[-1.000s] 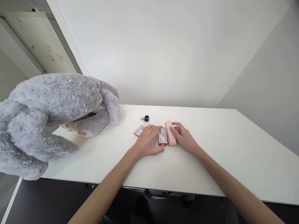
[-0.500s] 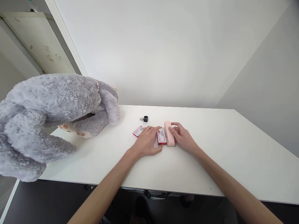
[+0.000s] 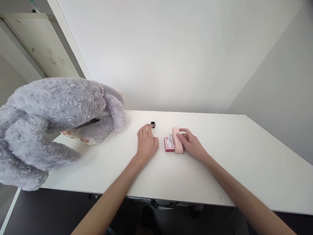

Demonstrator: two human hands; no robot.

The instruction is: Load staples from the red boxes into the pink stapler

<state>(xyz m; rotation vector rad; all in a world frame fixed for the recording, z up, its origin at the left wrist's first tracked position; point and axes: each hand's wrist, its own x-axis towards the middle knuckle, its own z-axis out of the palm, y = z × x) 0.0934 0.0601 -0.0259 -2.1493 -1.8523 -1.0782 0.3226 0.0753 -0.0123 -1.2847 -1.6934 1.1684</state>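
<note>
My right hand (image 3: 192, 142) grips a pink stapler (image 3: 178, 140) lying on the white table, with its thumb and fingers around the right side. Against the stapler's left edge rests a small red and white box (image 3: 169, 144), which looks like a staple box. My left hand (image 3: 146, 142) is palm down further left, fingers stretched forward and thumb apart. It covers the spot where a second red and white box lay, so that box is hidden. Just beyond its index fingertip is a small key with a black head (image 3: 153, 124), partly covered.
A big grey plush toy (image 3: 61, 104) takes up the left end of the white table (image 3: 220, 156). Behind the table rises a white wall (image 3: 171, 58). A pale cabinet (image 3: 41, 42) stands at the far left. Below the front edge, a dark handle (image 3: 163, 204) shows.
My left hand has moved left, off the red and white box beside the stapler, and over the second box. My right hand and the stapler have stayed almost still.
</note>
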